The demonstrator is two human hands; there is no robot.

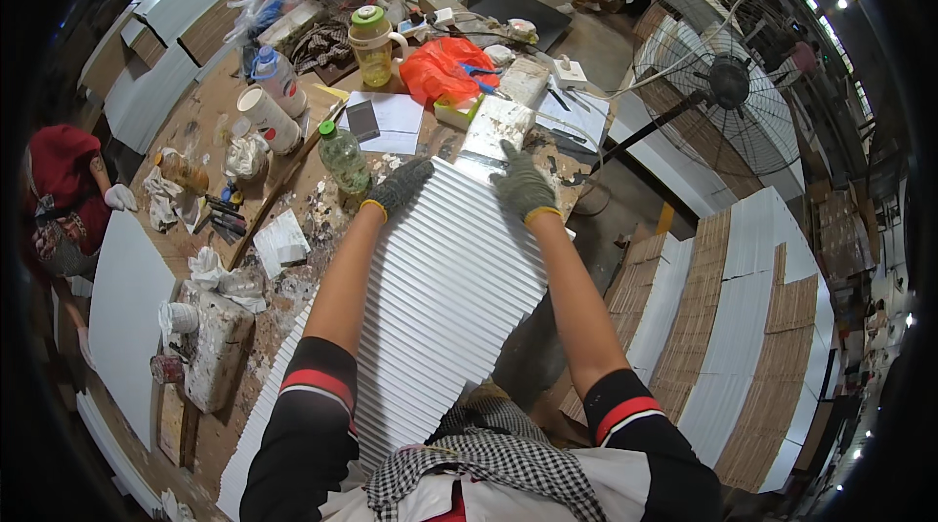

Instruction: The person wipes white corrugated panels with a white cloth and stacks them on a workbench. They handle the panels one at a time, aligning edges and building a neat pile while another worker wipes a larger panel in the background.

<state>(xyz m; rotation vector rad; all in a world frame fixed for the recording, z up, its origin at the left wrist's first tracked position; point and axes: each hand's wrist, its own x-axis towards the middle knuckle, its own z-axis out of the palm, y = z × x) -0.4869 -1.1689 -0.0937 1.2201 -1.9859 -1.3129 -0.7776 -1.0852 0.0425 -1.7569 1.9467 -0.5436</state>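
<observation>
A fanned stack of white panels [445, 268] slopes from the cluttered table toward my body, its overlapping edges forming close ridges. My left hand [399, 188], in a dark grey knit glove, curls over the far left edge of the stack. Opposite it, my right hand [525, 182], in a similar glove, grips the far right edge with its thumb on top and one finger pointing away from me. The undersides of both hands are hidden. Just beyond my right hand lies a white wrapped block [498, 126]. A green-capped bottle [344, 157] stands left of my left hand.
A stained block [217, 351] and a white cup [264, 119] sit on the worktable. Behind them are a yellow jug [371, 45] and a red plastic bag [445, 71]. A caged fan [728, 83] and stacked boards [733, 336] stand right. A person in red [68, 180] works left.
</observation>
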